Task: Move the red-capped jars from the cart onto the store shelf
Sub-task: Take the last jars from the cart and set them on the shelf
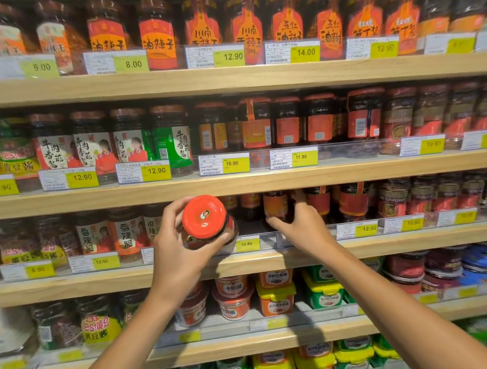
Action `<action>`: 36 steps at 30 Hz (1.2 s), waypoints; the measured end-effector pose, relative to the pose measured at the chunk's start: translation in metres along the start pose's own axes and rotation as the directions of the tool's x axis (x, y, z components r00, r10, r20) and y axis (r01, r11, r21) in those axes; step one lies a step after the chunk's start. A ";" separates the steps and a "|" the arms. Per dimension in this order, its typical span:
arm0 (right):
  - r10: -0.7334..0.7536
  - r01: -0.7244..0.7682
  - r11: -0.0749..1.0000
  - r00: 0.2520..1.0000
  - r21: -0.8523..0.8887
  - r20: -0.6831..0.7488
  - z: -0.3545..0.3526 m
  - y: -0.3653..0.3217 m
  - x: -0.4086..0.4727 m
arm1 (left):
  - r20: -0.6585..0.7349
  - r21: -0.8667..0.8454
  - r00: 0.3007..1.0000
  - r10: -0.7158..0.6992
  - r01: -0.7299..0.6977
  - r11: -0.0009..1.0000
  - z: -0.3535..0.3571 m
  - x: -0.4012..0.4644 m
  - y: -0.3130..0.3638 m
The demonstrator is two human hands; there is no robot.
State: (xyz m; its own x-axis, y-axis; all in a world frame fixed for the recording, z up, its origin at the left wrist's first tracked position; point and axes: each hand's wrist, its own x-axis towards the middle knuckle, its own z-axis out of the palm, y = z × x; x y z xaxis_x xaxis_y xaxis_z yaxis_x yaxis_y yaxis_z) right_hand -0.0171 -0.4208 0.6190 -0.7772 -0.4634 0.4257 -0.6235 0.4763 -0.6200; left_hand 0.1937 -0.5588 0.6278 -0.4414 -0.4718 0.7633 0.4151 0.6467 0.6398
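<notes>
- The left hand (180,246), at the centre of the frame, has its fingers and thumb curled round a red-capped jar (207,221), gripping it by the body just below the lid.
- That jar is tilted so its round red cap (204,216) faces the camera; a small printed emblem sits in the middle of the cap.
- The jar is held in the air in front of the third shelf (242,265) from the top, just over the clear plastic rail (263,240) along that shelf's front edge, above a yellow price tag (248,244) reading 12.80.
- The right hand (300,226), just right of centre, reaches over the rail into the shelf; its thumb and fingers wrap a second jar (277,206) with an orange-red label that stands upright on the shelf. How firmly it holds cannot be told, as the hand covers part of the jar.
- A dark open gap on the shelf lies between the two hands, with more jars standing further back.
- To the right of the right hand, the same shelf carries a row of dark jars with red labels (353,202).
- To the left of the left hand stand jars with white labels (124,233) bearing black characters.
- In the upper part of the frame, two higher wooden shelves are packed with jars behind yellow price tags.
- In the lower part of the frame, tubs with red, yellow and green lids (276,294) fill the shelves below.
</notes>
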 end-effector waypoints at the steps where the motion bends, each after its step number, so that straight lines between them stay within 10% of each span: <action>1: -0.032 0.032 0.999 0.999 -0.017 -0.025 0.000 0.004 -0.008 | -0.012 -0.003 1.000 0.002 -0.002 1.000 0.003 0.000 -0.002; 28: -0.236 0.253 0.956 0.964 0.147 -0.118 -0.018 0.054 -0.060 | 0.025 0.318 0.995 -0.099 0.086 0.944 0.050 0.039 -0.047; 36: -0.234 0.250 0.952 0.966 0.174 -0.107 -0.018 0.053 -0.062 | -0.033 0.329 0.885 -0.464 0.448 0.831 0.058 0.070 -0.049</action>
State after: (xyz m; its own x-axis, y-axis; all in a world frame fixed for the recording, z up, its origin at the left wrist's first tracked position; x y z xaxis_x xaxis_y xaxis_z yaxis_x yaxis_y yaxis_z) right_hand -0.0038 -0.3539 0.5715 -0.6138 -0.4796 0.6271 -0.7737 0.2075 -0.5986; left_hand 0.0963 -0.5887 0.6443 -0.5571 -0.7375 0.3818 -0.1141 0.5233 0.8444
